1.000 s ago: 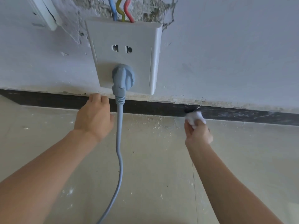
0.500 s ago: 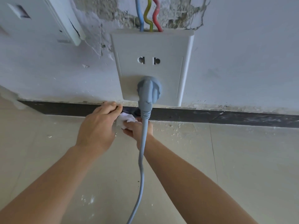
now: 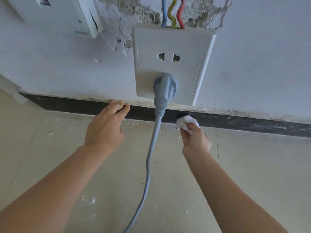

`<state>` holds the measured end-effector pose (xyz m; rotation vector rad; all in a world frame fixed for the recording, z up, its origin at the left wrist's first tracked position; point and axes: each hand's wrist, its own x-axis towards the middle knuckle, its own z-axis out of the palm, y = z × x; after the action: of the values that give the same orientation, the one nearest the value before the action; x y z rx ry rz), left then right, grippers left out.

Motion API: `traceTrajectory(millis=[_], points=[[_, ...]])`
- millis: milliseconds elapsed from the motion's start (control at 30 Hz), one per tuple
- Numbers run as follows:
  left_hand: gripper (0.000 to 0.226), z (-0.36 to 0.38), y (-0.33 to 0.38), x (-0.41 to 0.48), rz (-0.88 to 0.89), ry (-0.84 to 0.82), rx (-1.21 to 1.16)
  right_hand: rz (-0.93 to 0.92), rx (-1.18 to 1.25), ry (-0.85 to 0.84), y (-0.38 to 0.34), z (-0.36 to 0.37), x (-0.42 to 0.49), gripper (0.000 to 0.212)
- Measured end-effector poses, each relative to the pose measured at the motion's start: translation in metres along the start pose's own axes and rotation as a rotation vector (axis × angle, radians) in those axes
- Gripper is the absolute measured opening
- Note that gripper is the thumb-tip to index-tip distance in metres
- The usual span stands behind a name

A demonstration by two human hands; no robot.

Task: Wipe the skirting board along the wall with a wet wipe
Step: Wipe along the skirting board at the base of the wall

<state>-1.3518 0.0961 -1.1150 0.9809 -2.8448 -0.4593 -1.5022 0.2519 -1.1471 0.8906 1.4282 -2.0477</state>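
The wipe (image 3: 186,122), a small white crumpled wad, is pressed against the face of the black skirting (image 3: 260,126), just right of the cable (image 3: 149,157) and below the right part of the socket (image 3: 171,64). The right hand (image 3: 196,140) pinches the wipe between curled fingers and thumb, with most of the wad sticking out toward the wall (image 3: 260,56).

The skirting runs along the foot of the wall from the left edge to the right. Its face is streaked pale with dust to the right of the wipe. Its top edge is lined with crumbly plaster.

The left hand (image 3: 105,130) is on the other side of the cable. It holds nothing. Its fingers are stretched forward and loosely bent, and the tips touch the top edge of the skirting.

A grey plug (image 3: 165,88) sits in the lower outlet of the white socket. Its cable hangs in front of the skirting and trails down across the floor (image 3: 252,182) between the two forearms. Blue, yellow and red wires (image 3: 171,12) enter the socket's top from broken plaster. A white box (image 3: 58,12) is fixed to the wall at upper left. The pale floor is speckled with plaster crumbs, thickest near the skirting.
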Motion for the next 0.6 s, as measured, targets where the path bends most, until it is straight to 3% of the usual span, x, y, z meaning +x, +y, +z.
traceTrajectory(millis=[100, 233, 333, 500, 600], points=[[0.068, 0.000, 0.002, 0.001, -0.016, -0.005, 0.007, 0.061, 0.020, -0.022, 0.003, -0.003, -0.001, 0.022], [0.068, -0.004, 0.005, 0.001, -0.032, -0.020, 0.010, 0.192, -0.291, -0.208, 0.038, 0.019, -0.021, 0.027], [0.073, -0.009, 0.002, 0.002, -0.026, -0.022, -0.018, 0.122, -0.491, -0.199, 0.047, 0.042, -0.026, 0.028], [0.074, -0.025, -0.013, 0.009, -0.056, -0.091, -0.138, 0.012, -0.203, -0.060, 0.024, 0.036, -0.017, 0.015], [0.065, -0.035, -0.020, 0.007, -0.140, 0.008, -0.195, 0.061, -0.087, -0.056, 0.021, 0.014, -0.013, 0.016]])
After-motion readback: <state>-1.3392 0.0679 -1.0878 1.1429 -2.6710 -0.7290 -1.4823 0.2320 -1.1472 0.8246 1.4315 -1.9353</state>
